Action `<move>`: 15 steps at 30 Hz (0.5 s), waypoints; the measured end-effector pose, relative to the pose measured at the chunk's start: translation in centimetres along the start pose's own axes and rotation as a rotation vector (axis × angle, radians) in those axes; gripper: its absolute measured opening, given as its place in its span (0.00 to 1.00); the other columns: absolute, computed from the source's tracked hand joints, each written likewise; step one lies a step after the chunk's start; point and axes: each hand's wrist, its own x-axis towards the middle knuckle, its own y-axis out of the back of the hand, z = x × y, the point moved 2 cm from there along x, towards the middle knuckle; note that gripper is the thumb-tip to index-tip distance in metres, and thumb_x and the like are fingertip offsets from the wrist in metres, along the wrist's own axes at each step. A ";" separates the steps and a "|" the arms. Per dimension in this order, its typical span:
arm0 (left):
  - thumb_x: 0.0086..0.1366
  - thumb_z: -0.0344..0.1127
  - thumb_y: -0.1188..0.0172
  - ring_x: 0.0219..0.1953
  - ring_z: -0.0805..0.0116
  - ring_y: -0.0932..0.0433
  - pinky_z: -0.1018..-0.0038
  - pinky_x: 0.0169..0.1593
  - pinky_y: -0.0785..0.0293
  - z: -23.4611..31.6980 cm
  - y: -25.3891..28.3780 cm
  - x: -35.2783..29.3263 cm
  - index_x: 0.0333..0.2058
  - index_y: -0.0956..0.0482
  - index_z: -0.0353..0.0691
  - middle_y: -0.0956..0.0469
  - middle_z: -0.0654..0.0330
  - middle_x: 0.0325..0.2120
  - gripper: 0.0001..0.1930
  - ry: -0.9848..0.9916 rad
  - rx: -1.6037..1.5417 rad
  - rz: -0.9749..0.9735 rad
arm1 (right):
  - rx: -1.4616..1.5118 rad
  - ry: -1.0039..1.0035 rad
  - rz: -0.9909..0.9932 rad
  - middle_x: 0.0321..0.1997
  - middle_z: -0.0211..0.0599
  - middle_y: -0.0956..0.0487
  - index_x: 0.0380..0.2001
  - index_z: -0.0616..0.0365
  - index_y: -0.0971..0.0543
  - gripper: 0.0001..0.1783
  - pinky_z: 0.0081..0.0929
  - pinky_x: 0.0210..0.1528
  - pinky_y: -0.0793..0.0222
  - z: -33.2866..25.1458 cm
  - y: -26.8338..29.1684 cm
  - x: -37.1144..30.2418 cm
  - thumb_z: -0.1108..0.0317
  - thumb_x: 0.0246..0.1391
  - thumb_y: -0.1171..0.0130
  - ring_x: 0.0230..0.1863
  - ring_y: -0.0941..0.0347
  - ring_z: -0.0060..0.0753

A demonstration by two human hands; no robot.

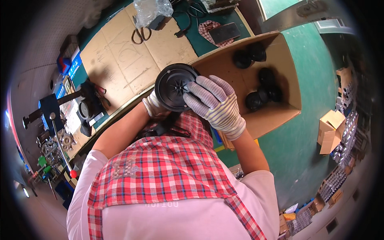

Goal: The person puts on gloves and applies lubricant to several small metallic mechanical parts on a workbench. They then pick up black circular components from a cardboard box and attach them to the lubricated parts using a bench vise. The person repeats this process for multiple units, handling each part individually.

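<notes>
A black round plastic part [167, 89], dish-shaped with a raised rim and star-like ribs around its hub, is held up in front of my chest. My left hand [153, 105], in a striped knit glove, grips it from the left and below, and the disc covers most of those fingers. From the right, my right hand [216, 103], gloved alike, brings its thumb and fingertips together at the hub. Something small and pale seems to sit between those tips, too small to name.
A cardboard box [294, 72] with several black round parts [256, 100] stands to the right. On the workbench lie a flat cardboard sheet [120, 52], scissors [141, 36], clear plastic wrap [150, 12] and a phone-like dark slab [225, 33] on a checked cloth. A lever press [60, 132] stands left.
</notes>
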 end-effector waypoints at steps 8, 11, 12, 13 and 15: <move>0.65 0.39 0.38 0.66 0.60 0.35 0.62 0.72 0.45 0.7 1.3 -3.6 0.64 0.32 0.43 0.32 0.56 0.64 0.29 -0.135 1.065 -0.048 | 0.375 -0.894 0.371 0.56 0.42 0.25 0.51 0.53 0.22 0.19 0.41 0.61 0.34 12.4 -5.5 -6.6 0.69 0.56 0.42 0.57 0.29 0.45; 0.65 0.48 0.42 0.67 0.54 0.39 0.56 0.73 0.51 0.7 1.8 -4.9 0.64 0.31 0.46 0.34 0.57 0.65 0.30 -0.189 1.408 -0.038 | 0.539 -1.634 0.622 0.57 0.41 0.25 0.54 0.58 0.24 0.18 0.37 0.62 0.35 26.1 -14.3 -18.5 0.64 0.63 0.45 0.57 0.30 0.42; 0.66 0.50 0.45 0.67 0.54 0.39 0.56 0.72 0.50 2.7 0.9 -4.5 0.64 0.32 0.46 0.35 0.58 0.65 0.30 -0.214 1.419 -0.070 | 0.635 -1.824 0.639 0.56 0.41 0.24 0.54 0.58 0.24 0.18 0.37 0.62 0.35 28.9 -16.3 -21.0 0.64 0.63 0.45 0.57 0.30 0.41; 0.66 0.51 0.47 0.68 0.53 0.40 0.55 0.72 0.51 2.3 1.1 -4.5 0.65 0.34 0.46 0.36 0.57 0.66 0.31 -0.132 1.387 -0.036 | 0.710 -1.926 0.664 0.56 0.41 0.24 0.54 0.58 0.24 0.18 0.37 0.61 0.35 31.0 -17.9 -22.4 0.64 0.63 0.44 0.57 0.30 0.41; 0.66 0.53 0.48 0.71 0.52 0.44 0.54 0.73 0.53 1.2 1.7 -5.5 0.67 0.37 0.47 0.39 0.56 0.68 0.34 -0.065 1.310 0.009 | 0.811 -2.026 0.711 0.56 0.41 0.24 0.54 0.58 0.24 0.19 0.37 0.60 0.34 33.6 -20.6 -23.5 0.64 0.62 0.43 0.56 0.29 0.41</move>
